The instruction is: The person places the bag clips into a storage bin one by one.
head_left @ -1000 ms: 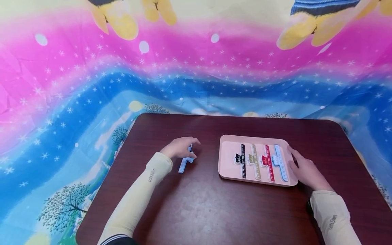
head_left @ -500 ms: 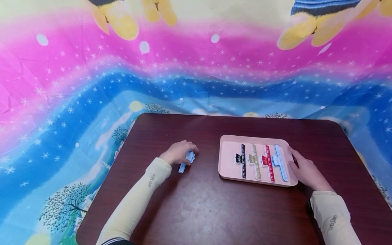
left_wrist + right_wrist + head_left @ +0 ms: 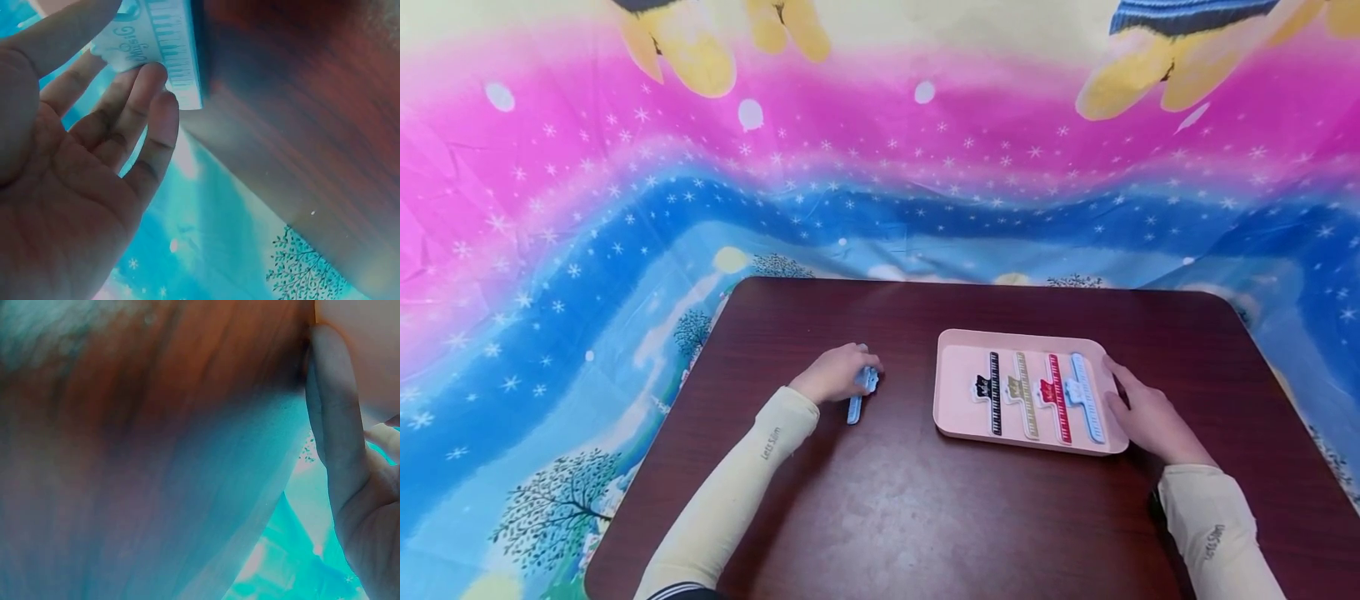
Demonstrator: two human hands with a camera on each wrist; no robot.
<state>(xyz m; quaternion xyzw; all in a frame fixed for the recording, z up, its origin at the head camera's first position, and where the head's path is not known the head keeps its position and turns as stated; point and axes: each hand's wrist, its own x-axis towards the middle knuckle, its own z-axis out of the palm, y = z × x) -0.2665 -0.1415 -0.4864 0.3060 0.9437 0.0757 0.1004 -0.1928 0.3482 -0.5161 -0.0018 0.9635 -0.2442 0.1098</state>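
Note:
A light-blue music clip point(image 3: 871, 381) with a piano-key strip is pinched by my left hand point(image 3: 833, 374) over the left part of the table. In the left wrist view the thumb and fingers of the left hand point(image 3: 94, 137) are at the clip's lettered tab point(image 3: 134, 50); its keyed strip points down. My right hand point(image 3: 1157, 421) holds the right edge of a pink tray point(image 3: 958, 421). Inside the tray lie a black clip point(image 3: 996, 396), a gold clip point(image 3: 1022, 396), a red clip point(image 3: 1056, 400) and another light-blue clip point(image 3: 1086, 400), side by side.
The dark brown table point(image 3: 880, 517) has rounded corners. Behind and around it hangs a colourful cloth point(image 3: 880, 167) with snowflakes and trees. Bare tabletop lies between the left hand and the tray.
My left hand has closed its fingers on the light-blue clip, which lay on the table beneath it; the clip has turned slightly more upright. The right hand and the tray stay where they were.

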